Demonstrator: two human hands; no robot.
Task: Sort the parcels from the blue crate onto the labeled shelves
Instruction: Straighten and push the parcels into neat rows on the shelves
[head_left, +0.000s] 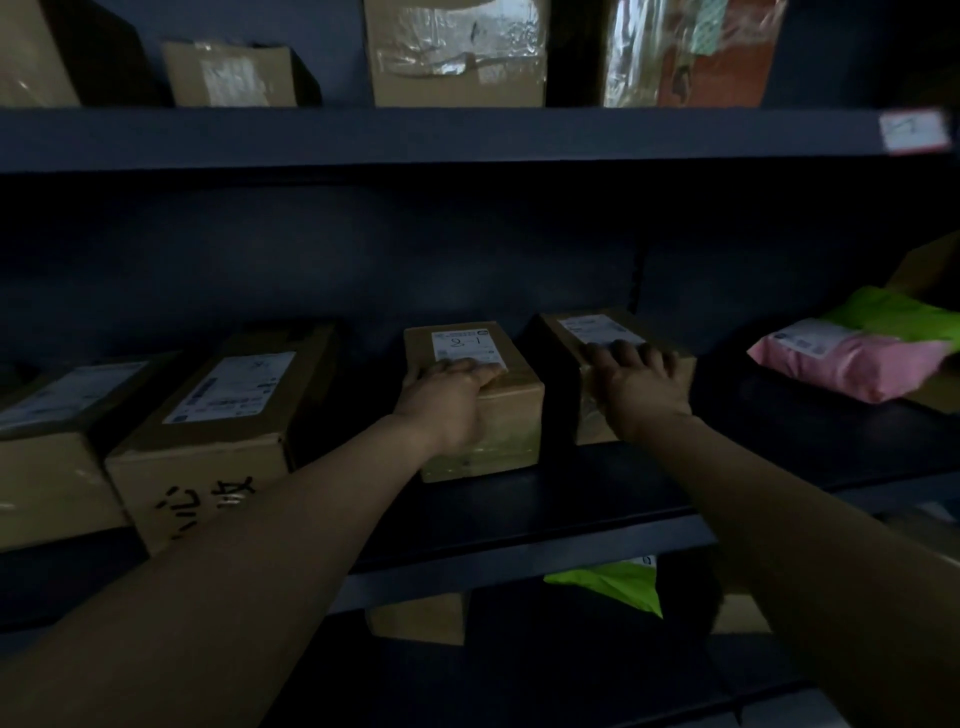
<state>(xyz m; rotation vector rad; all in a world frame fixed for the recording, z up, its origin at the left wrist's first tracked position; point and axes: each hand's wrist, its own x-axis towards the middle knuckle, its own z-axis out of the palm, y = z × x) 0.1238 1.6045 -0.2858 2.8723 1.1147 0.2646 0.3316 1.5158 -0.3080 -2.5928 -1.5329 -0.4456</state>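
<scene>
- On the middle shelf (571, 493), at the left, a far-left box (52, 457) and a handwritten box (218, 415) are already set down, labels up.
- Just right of them, the middle parcel (483, 431) is held by the left hand (452, 395), with fingers laid over its near top edge and onto the label. It stands flat on the shelf, label up, with its long axis running front to back and a short end facing the person.
- Beside it, a narrow gap apart, the right parcel (613, 338) is gripped at its near top edge by the right hand (641, 384), fingers curled over it. It is also label up, with its long axis into the shelf.
- At the far right, a pink mailer (852, 364) and a green mailer (893, 317) are lying.
- The sorting is judged well advanced but unfinished: 2 parcels are being seated and not yet released. The blue crate is out of view, so what remains cannot be told.
</scene>
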